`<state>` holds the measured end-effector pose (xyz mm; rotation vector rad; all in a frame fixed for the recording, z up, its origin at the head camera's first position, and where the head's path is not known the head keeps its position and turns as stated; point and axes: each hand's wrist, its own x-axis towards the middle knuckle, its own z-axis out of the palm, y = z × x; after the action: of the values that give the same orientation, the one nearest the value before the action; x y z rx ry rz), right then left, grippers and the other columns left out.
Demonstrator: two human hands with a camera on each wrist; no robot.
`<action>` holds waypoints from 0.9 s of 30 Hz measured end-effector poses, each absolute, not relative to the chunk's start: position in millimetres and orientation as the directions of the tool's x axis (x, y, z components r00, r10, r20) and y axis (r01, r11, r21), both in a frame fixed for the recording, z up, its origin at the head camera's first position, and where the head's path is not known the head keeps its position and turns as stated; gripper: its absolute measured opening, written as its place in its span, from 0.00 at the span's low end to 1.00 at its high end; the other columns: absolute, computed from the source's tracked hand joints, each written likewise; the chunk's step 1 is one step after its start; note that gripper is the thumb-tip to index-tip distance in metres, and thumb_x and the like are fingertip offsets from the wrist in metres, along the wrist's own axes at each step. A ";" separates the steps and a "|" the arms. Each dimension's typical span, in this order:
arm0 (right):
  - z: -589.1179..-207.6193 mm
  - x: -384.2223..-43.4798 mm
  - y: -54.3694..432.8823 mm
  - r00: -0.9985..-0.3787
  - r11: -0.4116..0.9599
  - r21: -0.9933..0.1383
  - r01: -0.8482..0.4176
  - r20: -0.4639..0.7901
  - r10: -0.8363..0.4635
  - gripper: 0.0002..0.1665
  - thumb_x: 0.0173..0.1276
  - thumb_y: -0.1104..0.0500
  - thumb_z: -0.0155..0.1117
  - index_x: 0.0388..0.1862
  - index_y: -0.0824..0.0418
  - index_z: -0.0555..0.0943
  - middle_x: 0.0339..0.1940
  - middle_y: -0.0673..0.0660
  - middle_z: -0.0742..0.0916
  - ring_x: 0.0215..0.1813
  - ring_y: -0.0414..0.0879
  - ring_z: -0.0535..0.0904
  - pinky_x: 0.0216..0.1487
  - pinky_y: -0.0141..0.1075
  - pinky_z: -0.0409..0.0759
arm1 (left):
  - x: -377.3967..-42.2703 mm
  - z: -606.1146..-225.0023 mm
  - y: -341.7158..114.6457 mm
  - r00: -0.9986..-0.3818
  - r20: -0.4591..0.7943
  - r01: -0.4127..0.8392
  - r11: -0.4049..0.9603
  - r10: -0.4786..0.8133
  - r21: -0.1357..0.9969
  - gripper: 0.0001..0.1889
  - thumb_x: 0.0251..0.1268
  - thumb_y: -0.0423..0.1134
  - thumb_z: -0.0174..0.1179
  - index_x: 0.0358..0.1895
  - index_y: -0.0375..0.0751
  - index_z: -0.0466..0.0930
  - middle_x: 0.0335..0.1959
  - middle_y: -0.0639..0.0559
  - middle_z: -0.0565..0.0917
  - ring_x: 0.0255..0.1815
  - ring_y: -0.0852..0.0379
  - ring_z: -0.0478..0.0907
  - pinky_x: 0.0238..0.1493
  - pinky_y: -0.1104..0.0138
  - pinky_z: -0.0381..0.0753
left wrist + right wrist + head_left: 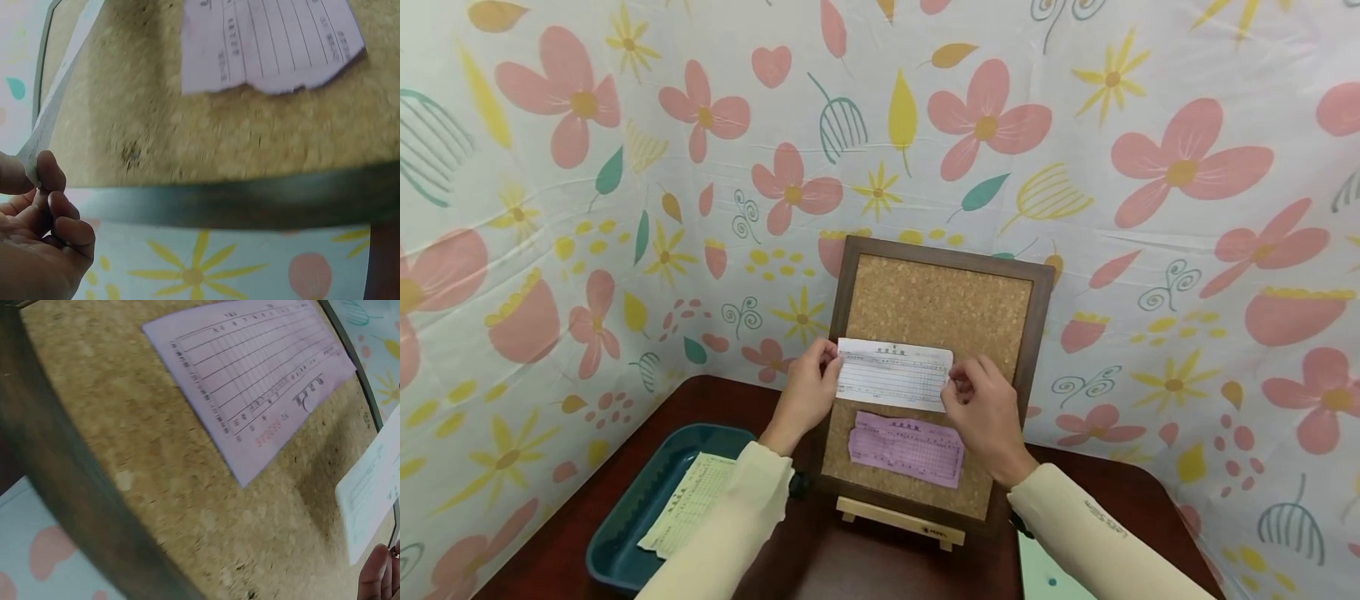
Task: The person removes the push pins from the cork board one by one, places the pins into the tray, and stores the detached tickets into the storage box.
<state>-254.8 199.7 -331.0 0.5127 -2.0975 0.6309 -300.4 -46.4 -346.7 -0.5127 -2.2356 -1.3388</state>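
A white printed slip is held by its two ends in front of the framed corkboard. My left hand pinches the left end between thumb and fingers; the left wrist view shows that slip edge-on, standing off the cork. At the other end, the curled fingertips of my right hand grip the slip's edge. Below it a purple slip lies on the cork, its edge torn in the left wrist view. Only a few fingertips of the right hand enter the right wrist view.
The corkboard leans on a small wooden easel on a dark red table. Left of it stands a teal tray with yellow-green slips inside. A pale green item lies under my right forearm. Flower-patterned cloth hangs behind.
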 end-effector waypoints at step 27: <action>-364.3 -204.7 281.0 -0.505 0.846 -0.192 -0.498 0.857 -0.103 0.10 0.48 0.72 0.64 0.30 0.61 0.77 0.27 0.52 0.76 0.24 0.39 0.73 0.25 0.26 0.71 | -245.1 -361.4 -184.1 -0.792 0.609 0.440 0.664 -0.031 0.605 0.06 0.69 0.28 0.48 0.46 0.33 0.68 0.35 0.41 0.80 0.27 0.51 0.73 0.26 0.67 0.73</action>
<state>-204.7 281.0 -364.3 0.4395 -2.0662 0.5225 -245.1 -184.1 -361.4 -0.3152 -2.2870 -1.0421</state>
